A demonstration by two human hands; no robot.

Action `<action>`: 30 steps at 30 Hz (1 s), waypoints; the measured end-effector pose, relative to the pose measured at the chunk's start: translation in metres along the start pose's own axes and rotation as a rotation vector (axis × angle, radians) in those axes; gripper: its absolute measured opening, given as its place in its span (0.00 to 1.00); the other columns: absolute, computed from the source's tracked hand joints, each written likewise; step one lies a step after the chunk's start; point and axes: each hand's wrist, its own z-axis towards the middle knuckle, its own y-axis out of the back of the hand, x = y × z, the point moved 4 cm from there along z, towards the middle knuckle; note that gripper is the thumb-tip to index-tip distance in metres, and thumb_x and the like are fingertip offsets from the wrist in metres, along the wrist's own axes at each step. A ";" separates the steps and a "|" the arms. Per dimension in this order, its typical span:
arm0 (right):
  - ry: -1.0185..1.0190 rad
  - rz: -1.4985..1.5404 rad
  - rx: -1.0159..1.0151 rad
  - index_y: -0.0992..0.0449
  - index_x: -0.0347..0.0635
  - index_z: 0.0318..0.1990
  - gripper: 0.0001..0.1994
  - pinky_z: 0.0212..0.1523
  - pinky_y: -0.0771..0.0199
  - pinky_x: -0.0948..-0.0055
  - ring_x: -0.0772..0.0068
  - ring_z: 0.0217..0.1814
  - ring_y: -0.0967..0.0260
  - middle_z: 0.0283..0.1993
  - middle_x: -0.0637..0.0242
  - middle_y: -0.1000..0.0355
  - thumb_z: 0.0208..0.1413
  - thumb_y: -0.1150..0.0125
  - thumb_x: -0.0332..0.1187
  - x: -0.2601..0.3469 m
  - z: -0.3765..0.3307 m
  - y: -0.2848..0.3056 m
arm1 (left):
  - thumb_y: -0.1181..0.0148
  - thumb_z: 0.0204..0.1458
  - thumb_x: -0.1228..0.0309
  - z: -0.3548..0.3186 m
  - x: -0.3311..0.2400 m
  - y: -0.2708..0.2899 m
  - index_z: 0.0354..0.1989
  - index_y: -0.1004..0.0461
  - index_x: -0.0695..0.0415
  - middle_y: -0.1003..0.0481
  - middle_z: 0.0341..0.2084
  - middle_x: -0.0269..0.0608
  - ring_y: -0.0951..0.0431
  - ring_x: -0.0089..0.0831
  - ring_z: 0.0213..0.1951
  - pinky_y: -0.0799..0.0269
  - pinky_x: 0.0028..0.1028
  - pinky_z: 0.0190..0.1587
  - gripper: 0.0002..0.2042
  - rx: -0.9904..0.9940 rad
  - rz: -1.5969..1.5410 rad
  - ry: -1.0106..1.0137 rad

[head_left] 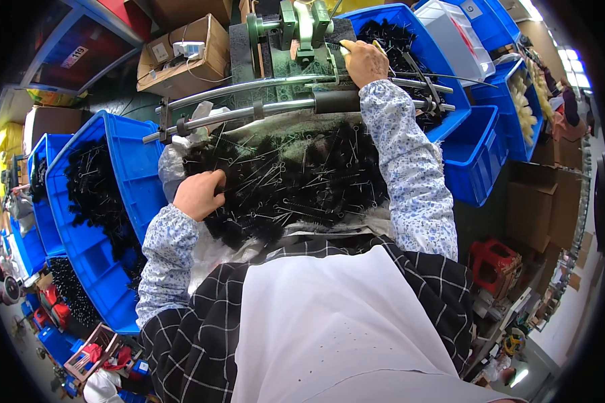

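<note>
A heap of small black twisted-wire brushes (296, 174) with thin wire loop ends lies on a pale cloth in front of me. My left hand (200, 195) is at the heap's left edge, fingers curled and thumb close to the forefinger; whatever they pinch is hidden. Up at the green machine (305, 30), my right hand (366, 64), with yellow covers on its fingertips, is closed on a small black wire brush (332, 46). The brush points left toward the machine's wheel. Two metal rails (275, 107) run between the machine and the heap.
Blue bins (134, 164) of black brushes stand at my left; another blue bin (444, 60) of brushes is beside the machine at right. Further right are a smaller blue bin (480, 158) and a bin with pale yellow pieces (521, 101). A cardboard box (185, 57) sits back left.
</note>
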 end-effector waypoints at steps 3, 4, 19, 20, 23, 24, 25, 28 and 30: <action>0.019 0.022 -0.012 0.24 0.55 0.44 0.13 0.47 0.34 0.65 0.64 0.39 0.31 0.35 0.67 0.27 0.50 0.47 0.33 -0.007 0.005 -0.011 | 0.42 0.38 0.72 0.000 -0.004 0.009 0.32 0.30 0.58 0.26 0.27 0.46 0.26 0.44 0.32 0.31 0.37 0.36 0.11 0.011 -0.105 -0.032; 0.029 0.006 -0.005 0.24 0.55 0.44 0.13 0.48 0.34 0.65 0.64 0.39 0.32 0.36 0.68 0.28 0.50 0.47 0.33 -0.007 0.007 -0.010 | 0.42 0.39 0.72 0.001 -0.006 0.015 0.32 0.31 0.58 0.27 0.27 0.46 0.26 0.44 0.32 0.32 0.37 0.36 0.11 0.012 -0.129 -0.038; -0.060 0.008 -0.068 0.26 0.45 0.44 0.17 0.49 0.37 0.57 0.59 0.53 0.35 0.43 0.64 0.27 0.44 0.44 0.37 -0.008 -0.005 -0.013 | 0.39 0.44 0.76 0.007 -0.029 0.066 0.38 0.31 0.59 0.31 0.24 0.32 0.31 0.20 0.25 0.34 0.20 0.30 0.12 -0.305 -0.559 -0.206; -0.035 0.008 -0.104 0.26 0.45 0.43 0.17 0.48 0.37 0.57 0.58 0.52 0.35 0.42 0.64 0.27 0.44 0.44 0.37 0.000 -0.005 -0.014 | 0.39 0.44 0.76 0.009 -0.032 0.065 0.38 0.31 0.59 0.30 0.24 0.33 0.31 0.20 0.25 0.34 0.20 0.30 0.12 -0.295 -0.565 -0.214; -0.009 -0.003 -0.161 0.26 0.45 0.35 0.10 0.42 0.35 0.58 0.60 0.45 0.32 0.36 0.64 0.27 0.44 0.45 0.35 0.032 -0.001 -0.011 | 0.39 0.44 0.75 0.011 -0.041 0.069 0.38 0.31 0.59 0.30 0.25 0.33 0.30 0.20 0.25 0.34 0.21 0.31 0.12 -0.294 -0.540 -0.236; -0.005 -0.013 -0.168 0.26 0.45 0.33 0.09 0.41 0.35 0.59 0.61 0.44 0.32 0.34 0.64 0.27 0.44 0.45 0.35 0.042 0.000 -0.012 | 0.39 0.44 0.75 0.011 -0.043 0.069 0.38 0.31 0.59 0.30 0.25 0.33 0.30 0.20 0.25 0.33 0.21 0.31 0.12 -0.295 -0.540 -0.237; 0.005 -0.027 -0.186 0.27 0.44 0.30 0.07 0.40 0.35 0.59 0.62 0.42 0.32 0.33 0.66 0.27 0.45 0.45 0.35 0.051 0.000 -0.012 | 0.39 0.45 0.75 0.012 -0.046 0.072 0.38 0.31 0.59 0.30 0.25 0.34 0.30 0.20 0.26 0.33 0.21 0.32 0.12 -0.271 -0.528 -0.226; 0.009 -0.047 -0.149 0.27 0.45 0.31 0.07 0.40 0.36 0.61 0.63 0.42 0.33 0.32 0.66 0.27 0.46 0.45 0.36 0.062 0.002 -0.013 | 0.37 0.43 0.75 0.017 -0.049 0.072 0.38 0.29 0.56 0.30 0.24 0.32 0.30 0.19 0.27 0.33 0.20 0.31 0.12 -0.284 -0.540 -0.210; 0.004 -0.046 -0.136 0.27 0.45 0.30 0.07 0.40 0.37 0.61 0.65 0.42 0.33 0.32 0.66 0.27 0.46 0.45 0.36 0.059 0.002 -0.012 | 0.38 0.44 0.77 0.018 -0.050 0.073 0.38 0.30 0.57 0.28 0.27 0.34 0.29 0.20 0.29 0.32 0.20 0.34 0.12 -0.324 -0.525 -0.242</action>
